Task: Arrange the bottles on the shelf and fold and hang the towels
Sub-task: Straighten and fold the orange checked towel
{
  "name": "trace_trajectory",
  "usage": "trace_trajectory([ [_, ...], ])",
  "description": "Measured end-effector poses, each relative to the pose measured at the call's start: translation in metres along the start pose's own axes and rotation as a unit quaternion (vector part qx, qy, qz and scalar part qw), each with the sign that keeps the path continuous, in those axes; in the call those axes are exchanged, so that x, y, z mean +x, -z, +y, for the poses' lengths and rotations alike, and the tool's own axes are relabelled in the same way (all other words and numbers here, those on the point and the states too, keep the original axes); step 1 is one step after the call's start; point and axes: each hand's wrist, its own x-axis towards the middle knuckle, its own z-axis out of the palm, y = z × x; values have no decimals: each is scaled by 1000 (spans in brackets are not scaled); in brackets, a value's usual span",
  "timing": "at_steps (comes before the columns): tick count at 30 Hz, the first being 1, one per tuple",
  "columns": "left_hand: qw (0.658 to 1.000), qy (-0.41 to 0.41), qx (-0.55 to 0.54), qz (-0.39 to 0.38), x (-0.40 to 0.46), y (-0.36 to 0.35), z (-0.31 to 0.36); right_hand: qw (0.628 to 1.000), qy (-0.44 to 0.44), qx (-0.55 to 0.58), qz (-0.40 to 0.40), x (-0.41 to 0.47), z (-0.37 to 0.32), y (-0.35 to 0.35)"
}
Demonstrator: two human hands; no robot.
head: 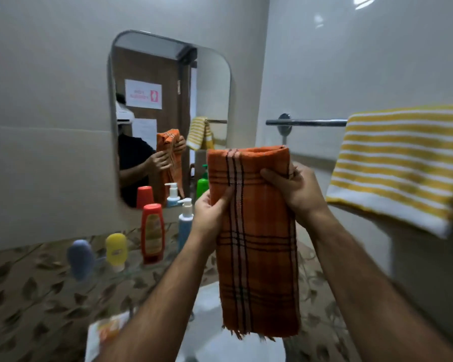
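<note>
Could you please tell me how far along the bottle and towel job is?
Bottles stand lined up on the shelf and the yellow striped towel hangs on the rail. Both hands, left and right, hold the folded orange towel, not yet hung.

Orange plaid towel (256,246): folded into a long strip, upright, held in front of me. My left hand (207,218) pinches its left edge; my right hand (296,189) grips its upper right edge.
Yellow striped towel (400,163): draped over the chrome rail (306,123), right wall.
Glass shelf (131,270) under the mirror (168,113): blue tube (80,259), yellow tube (116,250), red bottle (152,232), blue pump bottle (185,223), green bottle (202,185) behind the towel.
</note>
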Motion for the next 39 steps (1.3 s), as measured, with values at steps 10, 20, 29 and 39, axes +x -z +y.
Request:
trace_trajectory([
  [10, 992, -63, -63, -95, 99, -53, -9, 981, 37, -47, 183, 19, 30, 24],
  [20, 958, -254, 63, -119, 207, -85, 40, 833, 252, -366, 330, 107, -25, 10],
  [29, 931, -327, 117, -112, 280, -149, 60, 721, 293, -523, 347, 170, -69, 23],
  [39, 923, -276, 221, -148, 332, -190, 19, 668, 119, -620, 394, 210, -52, 53],
])
